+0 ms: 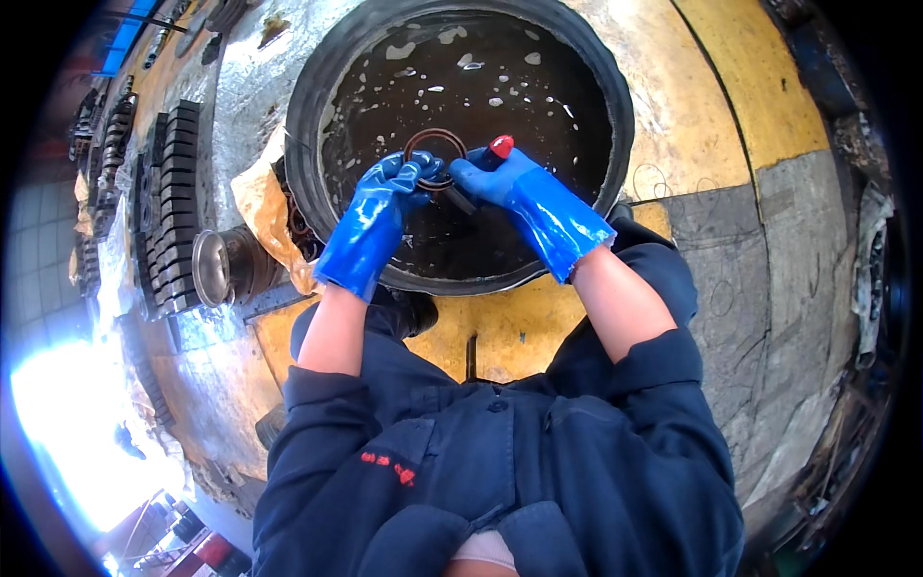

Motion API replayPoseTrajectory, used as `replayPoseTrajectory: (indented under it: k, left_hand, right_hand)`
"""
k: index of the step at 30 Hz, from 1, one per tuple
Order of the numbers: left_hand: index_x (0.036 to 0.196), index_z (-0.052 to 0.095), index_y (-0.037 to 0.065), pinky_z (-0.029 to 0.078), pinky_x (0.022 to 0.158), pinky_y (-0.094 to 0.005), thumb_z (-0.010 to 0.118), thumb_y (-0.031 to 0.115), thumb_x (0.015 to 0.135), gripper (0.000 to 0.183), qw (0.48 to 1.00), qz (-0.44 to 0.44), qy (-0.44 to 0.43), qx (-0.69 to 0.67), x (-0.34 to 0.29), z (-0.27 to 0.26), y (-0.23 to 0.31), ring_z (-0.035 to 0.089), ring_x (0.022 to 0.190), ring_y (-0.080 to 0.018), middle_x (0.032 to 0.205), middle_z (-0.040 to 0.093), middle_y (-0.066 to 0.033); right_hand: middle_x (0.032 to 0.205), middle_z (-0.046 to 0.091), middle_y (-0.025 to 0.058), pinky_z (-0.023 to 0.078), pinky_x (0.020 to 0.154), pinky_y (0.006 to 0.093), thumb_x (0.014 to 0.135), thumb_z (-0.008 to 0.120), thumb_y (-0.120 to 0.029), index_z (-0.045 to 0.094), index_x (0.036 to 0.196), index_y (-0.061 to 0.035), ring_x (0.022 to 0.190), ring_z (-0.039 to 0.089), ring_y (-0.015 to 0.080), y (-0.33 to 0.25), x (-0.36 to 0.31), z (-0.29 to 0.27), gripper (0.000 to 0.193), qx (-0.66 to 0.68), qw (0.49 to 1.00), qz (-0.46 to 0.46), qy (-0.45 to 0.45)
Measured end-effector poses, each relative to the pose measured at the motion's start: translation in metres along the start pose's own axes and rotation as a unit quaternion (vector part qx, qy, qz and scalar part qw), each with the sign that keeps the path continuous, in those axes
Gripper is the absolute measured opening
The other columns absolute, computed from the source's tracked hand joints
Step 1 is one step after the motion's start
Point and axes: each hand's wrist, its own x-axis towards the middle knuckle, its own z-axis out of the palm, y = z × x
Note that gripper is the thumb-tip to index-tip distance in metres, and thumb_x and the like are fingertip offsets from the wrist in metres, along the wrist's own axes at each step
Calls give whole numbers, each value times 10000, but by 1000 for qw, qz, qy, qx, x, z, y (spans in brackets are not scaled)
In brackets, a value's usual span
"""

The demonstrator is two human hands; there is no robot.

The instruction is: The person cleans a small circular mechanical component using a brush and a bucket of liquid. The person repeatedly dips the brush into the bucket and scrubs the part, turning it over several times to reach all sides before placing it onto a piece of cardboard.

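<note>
Both my hands wear long blue rubber gloves and are held over a round black tub (312, 106) of dark liquid with pale flecks. My left hand (396, 188) grips the lower edge of a dark metal ring (433, 137), holding it above the liquid. My right hand (490, 178) is closed on a tool with a red-tipped handle (500, 146), its working end against the ring's lower right.
Rows of dark machined parts (178, 202) lie to the left on a wet metal floor, beside a shiny cylindrical part (216, 267) and brown paper (260, 207). Yellow and grey floor (731, 144) lies to the right. My dark blue coverall fills the lower frame.
</note>
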Motion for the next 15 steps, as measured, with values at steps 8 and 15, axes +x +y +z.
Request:
replayPoseTrajectory:
  k: [8, 15]
  left_hand:
    - [1389, 770, 110, 594, 1117, -458, 794, 196, 970, 429, 765, 388, 33, 513, 19, -2, -26, 742, 1288, -381, 1368, 780, -184]
    - [1358, 769, 27, 585, 1005, -367, 724, 311, 1116, 376, 988, 47, -16, 148, -12, 4, -2, 776, 1178, -207, 1281, 821, -94]
  right_hand:
    - [1188, 841, 76, 642, 909, 513, 1040, 691, -325, 825, 1207, -210, 1164, 808, 305, -31, -8, 10, 243, -512, 856, -71, -13]
    - [1185, 830, 121, 624, 973, 499, 1020, 715, -406, 817, 1193, -200, 1138, 789, 381, -25, -17, -3, 288, -345, 930, 9, 125]
